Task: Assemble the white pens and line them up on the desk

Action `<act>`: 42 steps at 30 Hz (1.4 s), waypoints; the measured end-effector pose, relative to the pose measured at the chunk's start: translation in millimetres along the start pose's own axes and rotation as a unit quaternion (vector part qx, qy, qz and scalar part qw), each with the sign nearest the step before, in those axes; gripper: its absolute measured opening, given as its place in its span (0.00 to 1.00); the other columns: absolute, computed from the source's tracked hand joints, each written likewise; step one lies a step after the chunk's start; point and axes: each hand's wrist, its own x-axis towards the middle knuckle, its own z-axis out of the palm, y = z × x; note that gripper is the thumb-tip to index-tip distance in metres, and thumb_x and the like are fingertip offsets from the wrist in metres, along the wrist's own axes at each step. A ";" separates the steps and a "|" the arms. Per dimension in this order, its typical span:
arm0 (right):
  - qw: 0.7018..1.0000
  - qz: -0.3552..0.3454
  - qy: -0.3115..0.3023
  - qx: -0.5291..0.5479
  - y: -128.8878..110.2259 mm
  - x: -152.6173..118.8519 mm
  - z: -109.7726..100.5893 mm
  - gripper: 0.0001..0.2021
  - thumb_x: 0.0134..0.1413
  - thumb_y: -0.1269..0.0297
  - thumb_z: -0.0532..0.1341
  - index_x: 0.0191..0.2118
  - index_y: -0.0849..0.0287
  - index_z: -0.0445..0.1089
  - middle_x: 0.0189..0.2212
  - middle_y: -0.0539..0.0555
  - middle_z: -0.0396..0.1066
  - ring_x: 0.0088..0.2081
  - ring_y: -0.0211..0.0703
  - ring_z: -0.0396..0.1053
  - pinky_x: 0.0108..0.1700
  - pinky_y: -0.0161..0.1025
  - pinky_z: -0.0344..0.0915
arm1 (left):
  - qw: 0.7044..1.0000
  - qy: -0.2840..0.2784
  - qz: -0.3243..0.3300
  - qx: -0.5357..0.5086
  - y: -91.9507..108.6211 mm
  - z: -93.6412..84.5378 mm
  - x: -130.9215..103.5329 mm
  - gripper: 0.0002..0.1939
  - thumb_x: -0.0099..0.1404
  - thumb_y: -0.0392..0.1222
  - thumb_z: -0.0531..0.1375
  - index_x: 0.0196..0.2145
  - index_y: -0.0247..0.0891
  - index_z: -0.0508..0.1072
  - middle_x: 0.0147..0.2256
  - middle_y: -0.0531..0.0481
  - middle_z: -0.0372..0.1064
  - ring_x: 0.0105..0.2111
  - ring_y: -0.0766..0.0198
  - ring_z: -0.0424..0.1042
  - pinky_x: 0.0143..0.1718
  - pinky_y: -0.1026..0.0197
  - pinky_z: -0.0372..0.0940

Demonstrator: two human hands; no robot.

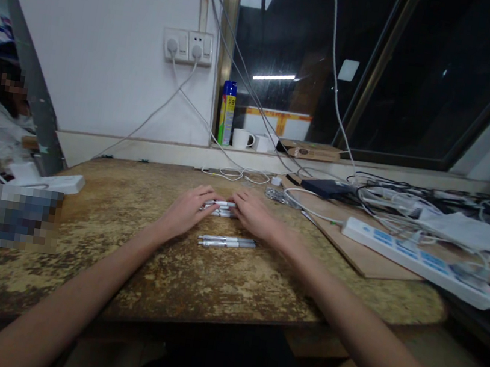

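Observation:
Several white pens [221,212] lie side by side on the worn wooden table [157,286], pointing left to right. My left hand [191,207] is at their left ends, its fingers closed round them. At the right ends, my right hand [252,212] has its fingers bent onto the same pens. Nearer to me, a separate pair of light-coloured pens [226,242] lies parallel, touched by neither hand. Parts of the upper pens are hidden by my fingers.
A power strip [416,259] and tangled cables lie at right beside a brown board [354,247]. At left are another power strip [60,183] and a blurred device [24,216]. A spray can [226,114] and white mug [242,139] stand behind. A person [4,107] sits far left.

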 end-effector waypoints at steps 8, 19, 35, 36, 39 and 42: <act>0.991 0.075 -0.066 -0.086 -19.2 4.9 0.4 0.14 0.66 0.76 0.51 0.53 0.64 0.69 0.44 0.66 0.77 0.46 0.54 0.73 0.46 0.42 0.61 | 0.986 -0.025 -0.015 0.166 6.5 2.2 0.4 0.17 0.78 0.42 0.47 0.50 0.38 0.74 0.45 0.41 0.75 0.48 0.51 0.70 0.52 0.50 0.59; 0.985 0.079 -0.093 -0.120 -18.2 3.0 7.9 0.17 0.63 0.79 0.53 0.55 0.63 0.68 0.44 0.66 0.77 0.48 0.57 0.74 0.45 0.43 0.62 | 0.976 -0.071 -0.134 0.157 12.9 10.1 0.9 0.19 0.78 0.45 0.46 0.43 0.41 0.76 0.37 0.44 0.78 0.36 0.52 0.74 0.36 0.57 0.58; 0.997 0.001 0.039 0.060 -3.9 -3.8 7.9 0.15 0.74 0.58 0.52 0.45 0.60 0.73 0.43 0.59 0.75 0.47 0.48 0.70 0.52 0.43 0.63 | 0.994 -0.030 -0.052 0.092 -4.4 12.7 0.0 0.21 0.79 0.46 0.45 0.45 0.37 0.76 0.42 0.42 0.76 0.43 0.53 0.72 0.47 0.53 0.64; 0.996 -0.005 0.049 0.072 -3.6 -3.8 7.7 0.15 0.74 0.60 0.51 0.43 0.60 0.73 0.41 0.59 0.75 0.46 0.47 0.70 0.52 0.42 0.63 | 0.995 -0.027 -0.044 0.089 -4.8 12.9 0.2 0.20 0.79 0.45 0.45 0.46 0.37 0.76 0.43 0.43 0.76 0.44 0.53 0.72 0.47 0.53 0.64; 0.991 -0.014 0.089 0.097 -3.3 -3.2 7.0 0.09 0.71 0.62 0.57 0.42 0.60 0.72 0.40 0.58 0.74 0.45 0.48 0.69 0.50 0.42 0.63 | 0.997 -0.025 -0.033 0.072 -6.1 13.5 0.1 0.19 0.79 0.45 0.45 0.46 0.39 0.75 0.43 0.44 0.76 0.45 0.54 0.72 0.48 0.53 0.64; 0.987 -0.009 0.113 0.112 -4.6 -2.8 7.9 0.06 0.66 0.63 0.62 0.44 0.59 0.71 0.43 0.58 0.74 0.47 0.49 0.69 0.50 0.42 0.63 | 0.998 -0.025 -0.029 0.051 -7.4 13.7 -0.7 0.19 0.79 0.44 0.45 0.47 0.39 0.75 0.44 0.44 0.75 0.46 0.54 0.72 0.50 0.52 0.64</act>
